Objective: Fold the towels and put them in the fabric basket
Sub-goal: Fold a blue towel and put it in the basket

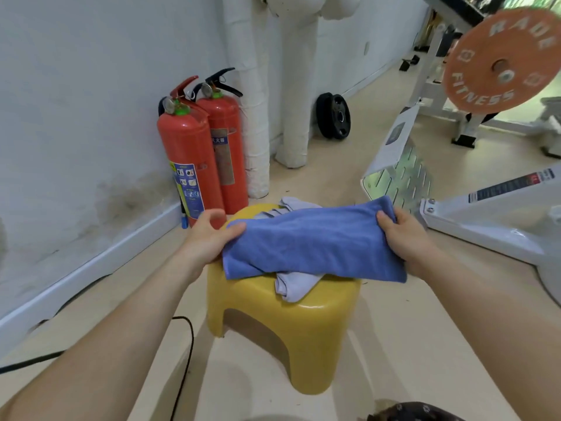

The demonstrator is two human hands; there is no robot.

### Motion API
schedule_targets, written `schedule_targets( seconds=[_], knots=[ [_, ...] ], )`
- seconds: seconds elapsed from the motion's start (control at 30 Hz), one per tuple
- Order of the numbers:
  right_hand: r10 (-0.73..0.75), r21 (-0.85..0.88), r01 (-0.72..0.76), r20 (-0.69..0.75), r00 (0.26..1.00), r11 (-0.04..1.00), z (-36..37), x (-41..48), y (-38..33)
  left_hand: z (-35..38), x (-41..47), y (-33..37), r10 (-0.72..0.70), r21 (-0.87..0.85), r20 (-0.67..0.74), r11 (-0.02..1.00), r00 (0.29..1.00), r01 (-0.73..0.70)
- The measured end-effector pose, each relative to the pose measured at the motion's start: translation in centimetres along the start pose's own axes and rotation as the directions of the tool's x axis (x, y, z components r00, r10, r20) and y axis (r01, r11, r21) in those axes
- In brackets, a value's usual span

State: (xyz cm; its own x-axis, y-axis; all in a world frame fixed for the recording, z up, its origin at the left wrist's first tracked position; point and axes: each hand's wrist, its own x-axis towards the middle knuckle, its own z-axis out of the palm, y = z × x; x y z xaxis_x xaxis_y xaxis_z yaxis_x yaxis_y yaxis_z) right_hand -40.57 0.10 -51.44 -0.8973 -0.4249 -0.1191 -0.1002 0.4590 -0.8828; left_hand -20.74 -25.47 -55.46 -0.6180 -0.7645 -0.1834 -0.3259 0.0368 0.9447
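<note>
Room, head view: gym corner with a pale floor [334,165] and a white wall [76,101] stained near its base.
Stool: a yellow plastic stool [303,329] stands on the floor in mid-frame and carries the towels.
Blue towel: the blue towel [312,244] is folded into a long band, stretched sideways over the stool's top between both hands.
Grey towel: a crumpled grey towel [296,285] lies on the stool under the blue one, showing at its far and near edges.
Left hand: the left hand [209,238] pinches the blue towel's left end, thumb on top, index finger curled above it.
Right hand: the right hand [406,238] grips the right end, thumb on top, fingers wrapped behind.
Extinguishers: two red fire extinguishers [185,165] stand against the wall, just beyond the stool.
Pipe: a white wrapped pipe [255,117] rises beside them.
Weights: an orange weight plate [501,62] sits on a white machine at right; black plates [334,115] lean on the far wall.
Cable: a black cable [188,344] runs over the floor left of the stool.
</note>
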Motion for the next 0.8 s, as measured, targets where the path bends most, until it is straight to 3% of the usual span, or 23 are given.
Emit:
schedule_targets(
  seconds=[0.07,0.13,0.23,0.3,0.4,0.47,0.7,0.8],
  knots=[
    [-0.023,-0.071,0.022,-0.013,1.0,0.997,0.1,0.4,0.1,0.4,-0.3,0.4,0.142,0.088,0.033,0.986,0.989,-0.145],
    [-0.086,-0.213,0.075,-0.039,0.996,0.974,0.2,0.7,0.0,0.9,-0.6,0.5,0.22,0.065,0.08,0.972,0.972,-0.225],
    [-0.163,-0.323,0.133,-0.068,0.984,0.937,0.2,1.1,-0.2,1.0,-1.5,0.8,0.121,-0.145,0.193,0.985,0.974,-0.094],
    [-0.109,-0.229,0.096,-0.044,0.993,0.969,-0.1,1.1,-0.4,0.7,-1.8,1.0,0.053,-0.226,0.282,0.974,0.958,0.013],
    [0.063,0.044,-0.066,0.07,0.996,0.997,-0.6,0.6,-0.8,-0.1,-2.1,1.9,0.03,-0.394,0.26,0.916,0.965,0.078],
    [0.085,0.062,-0.091,0.098,0.992,0.994,-0.7,0.3,-1.1,-0.8,-2.5,2.8,0.039,-0.436,0.247,0.897,0.968,0.075],
    [-0.164,-0.121,0.165,0.024,0.986,0.979,-1.8,-1.7,-5.9,-2.7,-6.5,7.7,0.05,-0.107,0.268,0.994,0.962,-0.022],
    [-0.285,-0.106,0.298,0.119,0.951,0.949,-1.5,-4.2,-9.2,-1.0,-9.1,11.2,0.108,-0.152,0.206,0.985,0.973,-0.077]
  ],
)
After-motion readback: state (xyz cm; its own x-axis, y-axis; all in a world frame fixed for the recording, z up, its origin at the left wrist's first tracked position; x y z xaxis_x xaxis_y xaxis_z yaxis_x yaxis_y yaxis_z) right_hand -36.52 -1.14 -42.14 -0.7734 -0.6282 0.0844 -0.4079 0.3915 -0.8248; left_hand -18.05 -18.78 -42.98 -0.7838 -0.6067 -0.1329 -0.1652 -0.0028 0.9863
